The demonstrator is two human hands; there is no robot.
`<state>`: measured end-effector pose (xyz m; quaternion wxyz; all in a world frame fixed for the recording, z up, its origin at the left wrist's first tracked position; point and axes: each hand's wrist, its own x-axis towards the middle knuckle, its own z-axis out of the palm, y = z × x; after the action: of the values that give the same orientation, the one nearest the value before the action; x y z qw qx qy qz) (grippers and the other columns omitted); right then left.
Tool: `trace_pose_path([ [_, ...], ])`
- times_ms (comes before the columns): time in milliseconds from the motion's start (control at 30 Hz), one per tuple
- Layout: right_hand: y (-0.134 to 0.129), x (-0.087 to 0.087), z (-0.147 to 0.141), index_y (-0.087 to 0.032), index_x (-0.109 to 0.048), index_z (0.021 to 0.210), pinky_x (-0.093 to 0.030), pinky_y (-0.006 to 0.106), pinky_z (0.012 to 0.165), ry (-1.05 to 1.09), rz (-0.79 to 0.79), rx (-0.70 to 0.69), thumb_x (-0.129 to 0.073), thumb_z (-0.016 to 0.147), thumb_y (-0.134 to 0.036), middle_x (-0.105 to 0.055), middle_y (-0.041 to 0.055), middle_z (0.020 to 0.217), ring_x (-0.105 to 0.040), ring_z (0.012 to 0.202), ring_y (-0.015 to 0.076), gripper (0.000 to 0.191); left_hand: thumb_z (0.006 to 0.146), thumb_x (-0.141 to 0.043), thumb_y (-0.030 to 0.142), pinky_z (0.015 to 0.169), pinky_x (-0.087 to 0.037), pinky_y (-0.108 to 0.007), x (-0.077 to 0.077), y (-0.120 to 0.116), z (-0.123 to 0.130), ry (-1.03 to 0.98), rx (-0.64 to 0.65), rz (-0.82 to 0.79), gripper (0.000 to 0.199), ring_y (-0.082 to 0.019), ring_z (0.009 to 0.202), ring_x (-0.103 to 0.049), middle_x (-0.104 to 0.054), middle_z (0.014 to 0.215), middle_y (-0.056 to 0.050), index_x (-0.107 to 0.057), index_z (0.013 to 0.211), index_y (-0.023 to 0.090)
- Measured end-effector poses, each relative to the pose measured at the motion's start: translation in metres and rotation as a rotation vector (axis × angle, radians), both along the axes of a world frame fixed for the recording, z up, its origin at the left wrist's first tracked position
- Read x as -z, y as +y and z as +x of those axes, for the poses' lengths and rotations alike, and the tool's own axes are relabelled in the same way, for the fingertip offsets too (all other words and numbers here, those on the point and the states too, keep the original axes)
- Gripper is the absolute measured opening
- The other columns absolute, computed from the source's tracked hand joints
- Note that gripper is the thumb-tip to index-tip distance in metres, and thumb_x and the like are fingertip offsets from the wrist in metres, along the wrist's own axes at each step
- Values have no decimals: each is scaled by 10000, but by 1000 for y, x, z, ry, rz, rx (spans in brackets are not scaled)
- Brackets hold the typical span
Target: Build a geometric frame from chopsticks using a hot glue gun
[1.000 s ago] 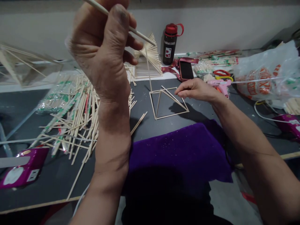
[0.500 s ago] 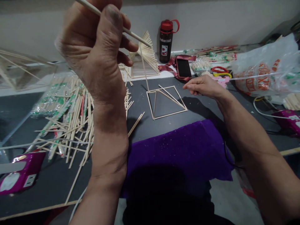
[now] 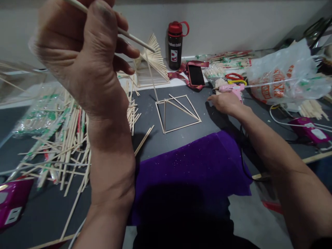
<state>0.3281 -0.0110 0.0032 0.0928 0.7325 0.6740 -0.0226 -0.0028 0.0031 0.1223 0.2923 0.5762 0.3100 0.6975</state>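
Note:
My left hand is raised close to the camera at the upper left, pinching a thin wooden chopstick between thumb and fingers. The chopstick slants down to the right. Below its tip, on the dark table, lies a four-sided frame of chopsticks with slanting sticks inside it and one stick rising at its back left corner. My right hand is low over the table, right of the frame, fingers loosely stretched to the left. Just behind it is a pink glue gun; whether they touch is unclear.
Loose and wrapped chopsticks are heaped on the left. A fanned stick structure, a bottle and a phone stand or lie at the back. Scissors and a plastic bag are right. Purple cloth covers the front edge.
My right hand has moved right relative to the table, up to the glue gun, which now shows more fully. My left hand still holds the chopstick up. The view has shifted slightly right.

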Motion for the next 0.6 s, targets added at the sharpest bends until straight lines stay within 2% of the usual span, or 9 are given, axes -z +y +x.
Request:
trace_pose_path([
  [67, -16, -7, 2, -182, -832, 1455, -582, 433, 926, -39, -23, 76, -560, 1105, -259, -848, 224, 1292, -804, 1188, 396, 450, 1194, -642, 111, 471, -516, -54, 2, 2, -1, 19, -62, -24, 225, -99, 822, -874, -758, 912, 123, -808, 1129, 248],
  [167, -41, -16, 14, -140, -892, 1215, -557, 441, 848, -50, -56, 129, -555, 1114, -306, -843, 265, 1223, -804, 1102, 421, 389, 1199, -657, 122, 486, -508, -64, 5, 8, -7, 33, -23, 89, 184, -42, 758, -812, -778, 926, 134, -779, 1169, 256],
  [267, -65, -23, 28, -197, -893, 1030, -490, 393, 773, -44, -60, 130, -653, 1057, -321, -853, 183, 1064, -790, 964, 355, 272, 1214, -597, 77, 509, -518, -99, 8, 13, -11, 91, 95, 157, 209, -52, 779, -794, -784, 970, 104, -753, 1212, 216],
  [367, -85, -26, 35, -251, -858, 876, -467, 359, 746, 215, -70, 22, -751, 980, -378, -823, 74, 889, -738, 810, 260, 196, 1247, -501, 78, 489, -512, -102, 9, 15, -8, 72, 97, 80, 336, -81, 765, -826, -760, 935, 75, -806, 1173, 199],
  [433, -93, -25, 35, -257, -842, 838, -484, 351, 753, 471, -72, -112, -760, 965, -464, -803, 51, 848, -717, 765, 229, 256, 1253, -414, 36, 474, -496, -103, 11, 17, -2, 24, 180, 107, 458, -85, 733, -825, -767, 882, 65, -830, 1122, 177],
  [500, -95, -23, 37, -253, -848, 870, -501, 349, 760, 613, -14, -168, -746, 958, -519, -804, 52, 858, -723, 770, 227, 298, 1256, -391, 37, 483, -495, -123, 13, 18, 4, -47, 291, 158, 485, -85, 725, -811, -793, 860, 52, -829, 1082, 151],
  [533, -93, -21, 39, -246, -855, 907, -508, 350, 763, 631, 49, -137, -737, 956, -512, -809, 57, 870, -731, 783, 233, 295, 1255, -414, 49, 475, -491, -138, 14, 18, 6, -77, 334, 163, 464, -89, 711, -805, -805, 847, 49, -825, 1062, 143],
  [600, -83, -15, 48, -218, -859, 978, -523, 357, 778, 570, 217, 38, -706, 962, -445, -823, 79, 897, -754, 830, 259, 274, 1255, -473, 103, 468, -489, -168, 14, 16, 10, -104, 344, 120, 396, -103, 696, -802, -821, 843, 36, -820, 1066, 131],
])
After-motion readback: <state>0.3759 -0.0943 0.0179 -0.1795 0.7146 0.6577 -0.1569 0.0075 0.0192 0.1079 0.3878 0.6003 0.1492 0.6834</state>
